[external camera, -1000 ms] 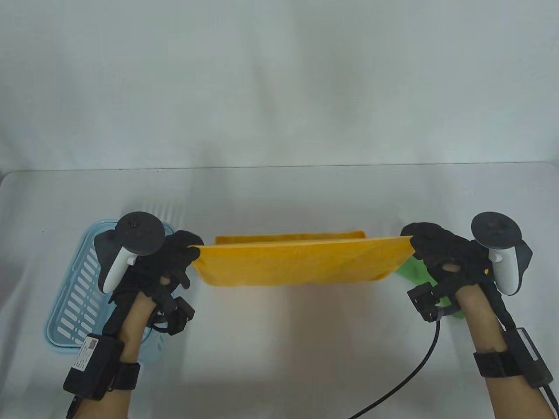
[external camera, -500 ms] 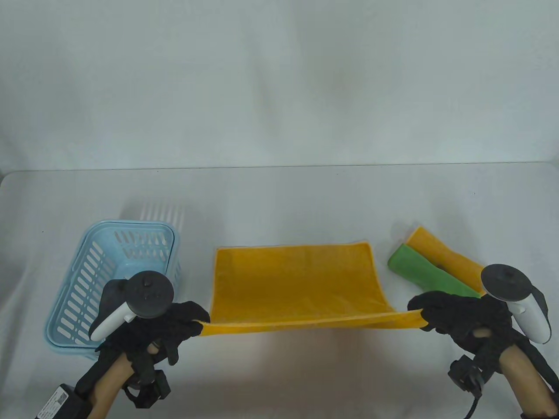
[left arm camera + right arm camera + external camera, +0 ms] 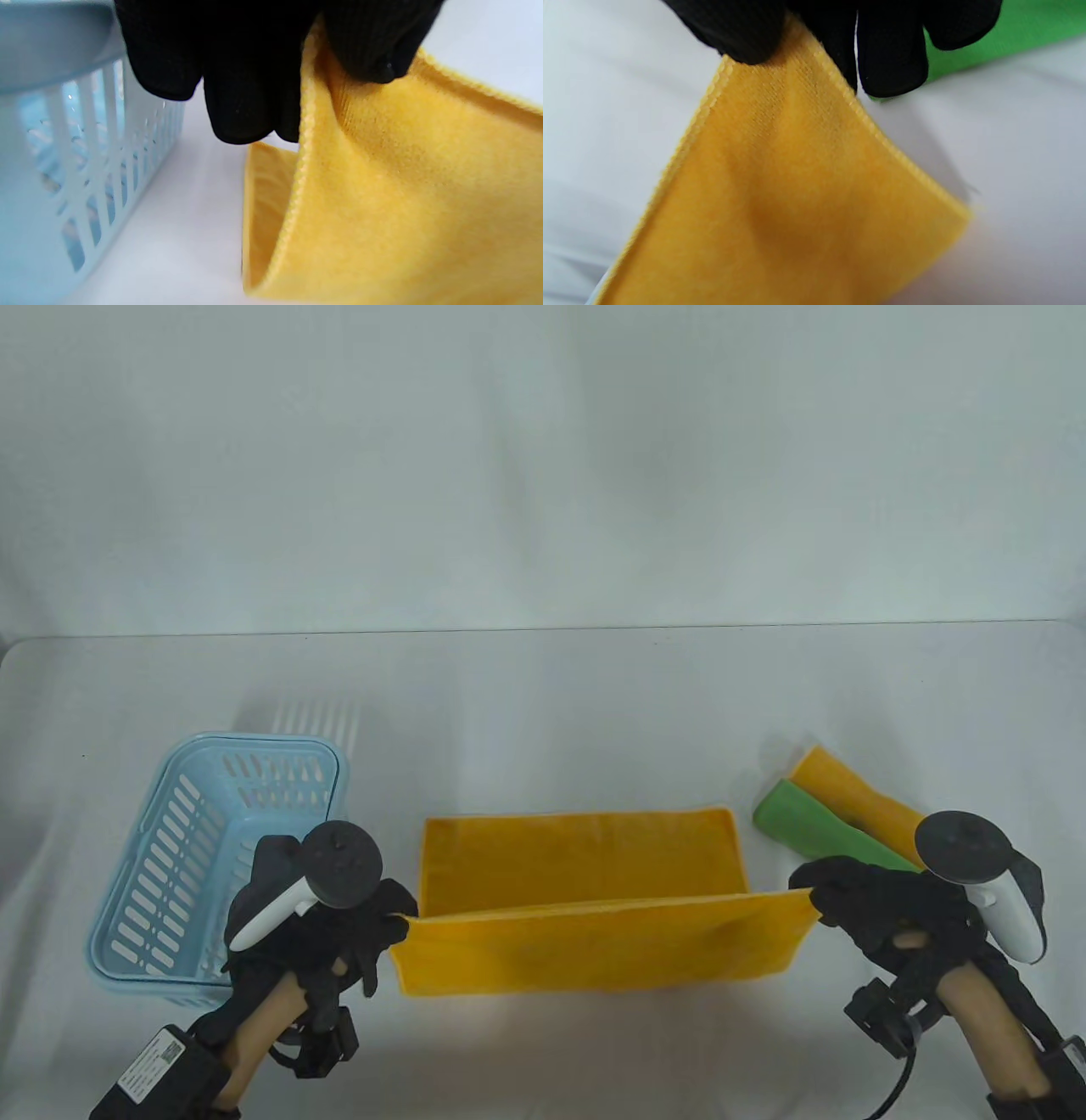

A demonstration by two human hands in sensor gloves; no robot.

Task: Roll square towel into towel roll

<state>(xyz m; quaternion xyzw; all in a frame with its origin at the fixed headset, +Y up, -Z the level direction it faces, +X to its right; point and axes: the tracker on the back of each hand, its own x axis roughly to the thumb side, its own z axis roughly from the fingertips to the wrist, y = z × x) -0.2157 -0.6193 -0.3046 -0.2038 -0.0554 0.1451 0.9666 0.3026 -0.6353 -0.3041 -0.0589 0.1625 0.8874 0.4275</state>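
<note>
A square yellow towel [image 3: 594, 937] [image 3: 403, 203] [image 3: 780, 203] lies partly on the white table, its near part lifted and hanging down in a fold. My left hand [image 3: 386, 920] [image 3: 305, 80] pinches the towel's near left corner. At the near right corner my right hand [image 3: 819, 895] [image 3: 797, 42] pinches the cloth between thumb and fingers. The raised edge runs taut between both hands, and the far half [image 3: 577, 853] rests flat on the table.
A light blue slotted plastic basket [image 3: 153, 865] [image 3: 63, 148] stands just left of my left hand. A green towel roll [image 3: 814, 827] [image 3: 988, 38] and a yellow towel roll [image 3: 857, 797] lie side by side behind my right hand.
Both hands swept the towel's gripped edge from the far side toward me, spreading the cloth out. Since half a second ago they moved slightly forward and up, so the near part now hangs folded.
</note>
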